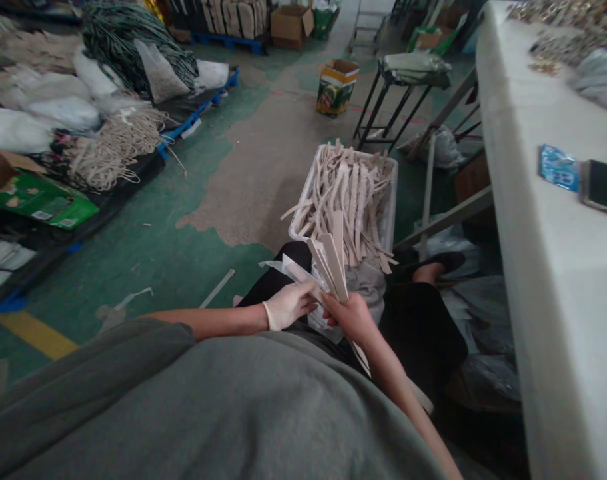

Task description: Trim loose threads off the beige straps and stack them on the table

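My right hand is wrapped round several flat beige strips, whose upper ends fan out above it and whose lower ends pass down beneath it. Beside it, my left hand, in a pale glove, has its fingers pressed together on a thin white strip at the left of the bundle. Just beyond the hands a white bin holds a heap of beige strips, some hanging over its rim. A crumpled grey cloth lies between the bin and my lap.
A long white table runs down the right, bearing a phone and a blue packet. Black stools and a carton stand beyond the bin. Bundled cords lie at the left. White scraps litter the floor.
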The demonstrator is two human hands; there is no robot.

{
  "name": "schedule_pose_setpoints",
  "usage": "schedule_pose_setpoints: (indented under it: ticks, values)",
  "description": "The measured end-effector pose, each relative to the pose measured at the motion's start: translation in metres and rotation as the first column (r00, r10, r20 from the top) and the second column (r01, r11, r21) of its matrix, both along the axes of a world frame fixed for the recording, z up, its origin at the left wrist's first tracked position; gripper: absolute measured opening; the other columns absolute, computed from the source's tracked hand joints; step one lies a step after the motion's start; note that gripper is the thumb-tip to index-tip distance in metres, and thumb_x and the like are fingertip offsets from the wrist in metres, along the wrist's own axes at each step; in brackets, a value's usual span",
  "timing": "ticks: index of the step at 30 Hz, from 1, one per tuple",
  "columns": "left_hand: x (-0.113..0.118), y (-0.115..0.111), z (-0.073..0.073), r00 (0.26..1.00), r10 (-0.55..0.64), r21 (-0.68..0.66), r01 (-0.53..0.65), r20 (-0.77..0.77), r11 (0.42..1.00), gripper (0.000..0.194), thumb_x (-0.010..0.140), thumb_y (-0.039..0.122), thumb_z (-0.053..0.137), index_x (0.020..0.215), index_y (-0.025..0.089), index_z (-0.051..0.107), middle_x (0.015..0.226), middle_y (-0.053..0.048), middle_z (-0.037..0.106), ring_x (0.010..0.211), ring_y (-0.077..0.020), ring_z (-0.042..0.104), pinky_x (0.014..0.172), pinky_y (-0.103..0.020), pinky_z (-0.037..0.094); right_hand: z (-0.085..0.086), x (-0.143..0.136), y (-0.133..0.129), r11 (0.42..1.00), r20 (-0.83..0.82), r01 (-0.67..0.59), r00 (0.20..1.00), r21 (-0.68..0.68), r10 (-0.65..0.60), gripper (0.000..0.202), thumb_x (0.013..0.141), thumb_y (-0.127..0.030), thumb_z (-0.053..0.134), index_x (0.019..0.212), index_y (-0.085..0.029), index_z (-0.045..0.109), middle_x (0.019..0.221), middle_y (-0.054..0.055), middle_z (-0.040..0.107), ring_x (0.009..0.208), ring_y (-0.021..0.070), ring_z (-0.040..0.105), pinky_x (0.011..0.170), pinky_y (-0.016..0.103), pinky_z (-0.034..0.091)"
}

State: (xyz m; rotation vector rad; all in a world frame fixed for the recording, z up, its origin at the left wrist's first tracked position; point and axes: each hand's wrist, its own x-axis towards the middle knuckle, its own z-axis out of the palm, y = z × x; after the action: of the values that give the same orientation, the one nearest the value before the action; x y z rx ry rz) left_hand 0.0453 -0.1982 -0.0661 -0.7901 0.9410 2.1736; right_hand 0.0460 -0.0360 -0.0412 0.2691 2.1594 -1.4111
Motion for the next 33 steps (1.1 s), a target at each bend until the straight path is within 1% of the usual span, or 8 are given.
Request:
schedule_pose_setpoints:
  ticks: [4,8,11,17,19,23,29,33]
  values:
    - [0.000,-0.017,0.010,0.963,-0.176,0.079,0.195,-0.202,0.978,0.035,0.074,0.020,0.077,0.109,0.017,0.072,0.116,-0.013,0.071,0.103,-0.0230,0.067,0.086,-0.029,0.049,-0.001,0.000,0.012,0.945,0.203,0.135,0.976,-0.298,-0.076,0.039,0.077,-0.054,0.068,0.064,-0.017,0.064,0.050,0.000,0.058,0.040,0.0102,0.047,0.042,0.023,0.039]
    - [0.000,-0.019,0.008,0.930,-0.204,-0.004,0.213,-0.305,0.977,0.042,0.070,0.030,0.085,0.110,0.019,0.073,0.102,-0.010,0.074,0.089,-0.0211,0.070,0.088,-0.033,0.049,-0.009,0.001,0.015,0.868,0.369,0.201,0.929,-0.453,-0.022,0.038,0.072,-0.052,0.074,0.068,-0.015,0.066,0.047,-0.002,0.055,0.036,0.0077,0.042,0.036,0.020,0.033]
    - [-0.003,-0.015,-0.002,0.930,-0.192,-0.061,0.183,-0.313,0.981,0.044,0.061,0.041,0.091,0.090,0.013,0.076,0.084,-0.008,0.073,0.077,-0.0180,0.067,0.086,-0.034,0.050,-0.015,0.005,0.010,0.849,0.390,0.202,0.921,-0.488,0.005,0.041,0.072,-0.054,0.076,0.075,-0.013,0.071,0.052,0.002,0.063,0.039,0.0092,0.049,0.039,0.021,0.039]
    - [-0.019,-0.021,-0.016,0.984,0.049,-0.168,-0.078,-0.172,0.983,0.042,0.055,0.037,0.095,0.079,0.013,0.071,0.080,-0.004,0.072,0.073,-0.0144,0.066,0.077,-0.028,0.050,-0.009,0.026,0.021,0.935,0.143,0.103,0.988,-0.339,-0.057,0.053,0.074,-0.061,0.074,0.103,-0.016,0.074,0.098,0.013,0.078,0.085,0.0264,0.073,0.075,0.035,0.056]
    - [-0.024,-0.025,-0.016,0.987,0.100,-0.171,-0.122,-0.128,0.978,0.034,0.063,0.033,0.092,0.079,0.014,0.068,0.080,-0.004,0.072,0.074,-0.0142,0.067,0.075,-0.027,0.050,-0.005,0.038,0.030,0.983,0.068,-0.050,0.996,-0.177,0.063,0.045,0.079,-0.059,0.069,0.095,-0.018,0.076,0.094,0.012,0.078,0.088,0.0287,0.073,0.079,0.037,0.055]
    - [-0.022,-0.025,-0.014,0.991,0.125,-0.175,-0.132,-0.054,0.976,0.025,0.071,0.027,0.086,0.078,0.014,0.066,0.076,-0.003,0.070,0.069,-0.0136,0.066,0.072,-0.027,0.050,0.002,0.053,0.037,0.978,0.020,-0.192,0.981,0.080,0.191,0.044,0.090,-0.053,0.052,0.070,-0.020,0.072,0.071,0.008,0.075,0.070,0.0244,0.071,0.068,0.034,0.051]
    - [-0.001,-0.003,-0.006,0.996,-0.086,-0.053,0.085,-0.022,0.995,0.032,0.067,0.031,0.090,0.086,0.013,0.070,0.083,-0.007,0.073,0.074,-0.0169,0.068,0.076,-0.029,0.050,0.017,0.022,0.016,0.997,-0.012,-0.067,0.998,-0.025,0.067,0.045,0.088,-0.052,0.051,0.062,-0.018,0.066,0.057,0.008,0.068,0.055,0.0210,0.066,0.058,0.030,0.051]
    - [-0.015,-0.010,-0.001,0.998,0.010,-0.077,-0.014,-0.057,0.997,0.024,0.072,0.027,0.086,0.084,0.014,0.070,0.080,-0.006,0.072,0.073,-0.0151,0.067,0.073,-0.027,0.049,0.023,0.020,0.024,0.988,-0.059,-0.122,0.991,-0.091,0.117,0.047,0.089,-0.054,0.052,0.065,-0.017,0.069,0.067,0.009,0.073,0.065,0.0223,0.070,0.064,0.029,0.052]
